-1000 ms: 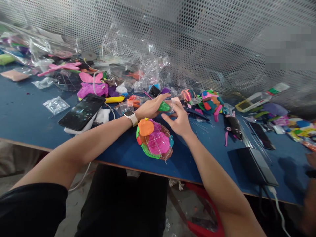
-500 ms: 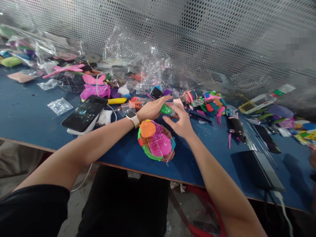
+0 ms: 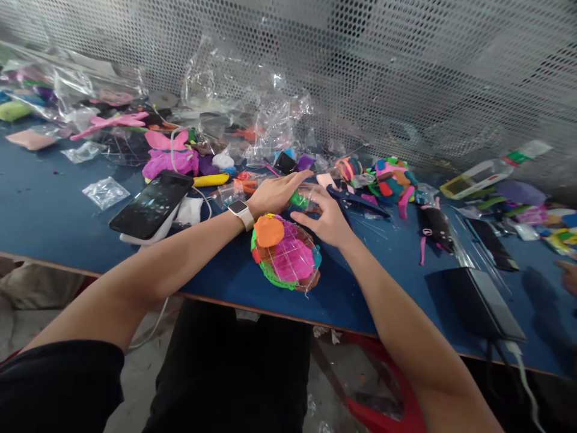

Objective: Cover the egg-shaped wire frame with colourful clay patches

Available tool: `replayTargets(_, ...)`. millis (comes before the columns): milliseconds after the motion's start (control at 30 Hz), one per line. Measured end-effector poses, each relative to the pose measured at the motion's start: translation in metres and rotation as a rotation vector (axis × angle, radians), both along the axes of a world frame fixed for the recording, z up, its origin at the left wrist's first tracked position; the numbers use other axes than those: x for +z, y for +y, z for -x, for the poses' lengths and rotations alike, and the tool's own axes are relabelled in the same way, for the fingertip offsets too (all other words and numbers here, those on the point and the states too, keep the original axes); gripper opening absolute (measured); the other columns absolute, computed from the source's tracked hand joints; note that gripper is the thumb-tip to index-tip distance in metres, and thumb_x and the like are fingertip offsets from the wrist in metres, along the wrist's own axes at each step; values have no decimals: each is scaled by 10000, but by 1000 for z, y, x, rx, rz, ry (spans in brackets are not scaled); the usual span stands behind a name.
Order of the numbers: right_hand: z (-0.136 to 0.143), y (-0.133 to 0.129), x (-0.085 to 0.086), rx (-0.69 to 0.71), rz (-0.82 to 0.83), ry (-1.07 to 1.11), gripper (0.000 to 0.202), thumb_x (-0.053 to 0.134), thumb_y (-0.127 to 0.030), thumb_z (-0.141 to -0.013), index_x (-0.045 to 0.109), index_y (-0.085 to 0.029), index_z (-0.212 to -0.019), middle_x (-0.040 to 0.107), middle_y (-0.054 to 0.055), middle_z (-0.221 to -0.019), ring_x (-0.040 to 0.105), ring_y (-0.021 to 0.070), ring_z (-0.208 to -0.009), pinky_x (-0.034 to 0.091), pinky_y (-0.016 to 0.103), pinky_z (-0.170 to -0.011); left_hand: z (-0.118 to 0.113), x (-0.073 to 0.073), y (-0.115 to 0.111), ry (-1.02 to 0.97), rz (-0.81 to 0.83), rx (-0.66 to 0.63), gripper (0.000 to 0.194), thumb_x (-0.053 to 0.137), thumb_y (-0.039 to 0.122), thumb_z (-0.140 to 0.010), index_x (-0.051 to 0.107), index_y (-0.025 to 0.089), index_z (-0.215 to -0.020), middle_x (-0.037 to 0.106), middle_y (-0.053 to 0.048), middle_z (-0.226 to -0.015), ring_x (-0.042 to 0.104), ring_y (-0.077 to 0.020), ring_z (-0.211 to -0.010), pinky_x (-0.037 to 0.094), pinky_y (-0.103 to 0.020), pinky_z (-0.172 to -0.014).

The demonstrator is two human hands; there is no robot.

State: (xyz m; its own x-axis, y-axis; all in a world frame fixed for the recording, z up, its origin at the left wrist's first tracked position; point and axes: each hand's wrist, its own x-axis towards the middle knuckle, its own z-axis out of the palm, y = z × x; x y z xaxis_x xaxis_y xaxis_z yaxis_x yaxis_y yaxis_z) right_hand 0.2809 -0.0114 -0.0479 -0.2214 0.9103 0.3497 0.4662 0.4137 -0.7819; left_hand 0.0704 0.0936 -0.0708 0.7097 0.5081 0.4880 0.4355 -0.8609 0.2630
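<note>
A small clear packet of green clay (image 3: pixel 301 199) lies between my two hands. My left hand (image 3: pixel 280 193), with a watch on its wrist, is stretched out flat along the packet's far side, fingers pointing right. Curled over the packet's right end are the fingers of my right hand (image 3: pixel 331 219); its thumb stands a little apart, and the fingertips are partly hidden. Just nearer to me sits a wire-mesh form (image 3: pixel 295 258) partly covered with pink, orange, green and brown clay.
A black phone (image 3: pixel 151 204) rests on a white object at left. Behind lie a pink clay figure (image 3: pixel 170 157), crumpled plastic wrap (image 3: pixel 274 126) and a dark-handled tool (image 3: pixel 358 200). To the right are a multicoloured clay piece (image 3: pixel 392 180), a bottle (image 3: pixel 480 177) and a black box (image 3: pixel 484 300).
The view has shifted slightly. My right hand has turned a little, its thumb shifting nearer my left hand over the green clay packet. The mesh form stays in place.
</note>
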Motion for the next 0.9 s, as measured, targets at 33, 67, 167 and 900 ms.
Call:
replayTargets(33, 1, 0, 0, -1, 0, 2, 658, 934, -735, -917, 845, -316, -1416, 693, 136, -1655, 672, 445, -1558, 733, 666, -1129, 0, 1, 0, 10, -15, 4, 808, 572, 100, -995, 467, 174, -1793, 658, -230, -1738, 815, -326, -1373, 710, -434, -1028)
replayTargets(67, 2, 0, 0, -3, 0, 6, 638, 932, -738, -918, 852, -311, -1385, 705, 135, -1636, 684, 437, -1540, 722, 668, -1148, -1, 1, 1, 21, -34, 7, 762, 595, 128, -1001, 510, 171, -1756, 698, -224, -1686, 822, -326, -1341, 706, -427, -1004)
replayTargets(167, 6, 2, 0, -20, 4, 28, 598, 928, -750, -914, 861, -284, -1282, 751, 139, -1539, 752, 401, -1403, 743, 618, -1079, -1, 6, 1, 49, -104, 12, 549, 626, 229, -1045, 654, 168, -1590, 803, -192, -1443, 832, -323, -1216, 684, -425, -941)
replayTargets(900, -37, 5, 27, -249, -161, 235, 642, 898, -788, -969, 589, -278, -730, 560, -61, -529, 580, 134, -436, 479, 300, -467, 62, 27, 60, -113, -77, 413, 623, 775, 452, -997, 662, 268, -1582, 656, -214, -1624, 666, -473, -1426, 601, -618, -1120)
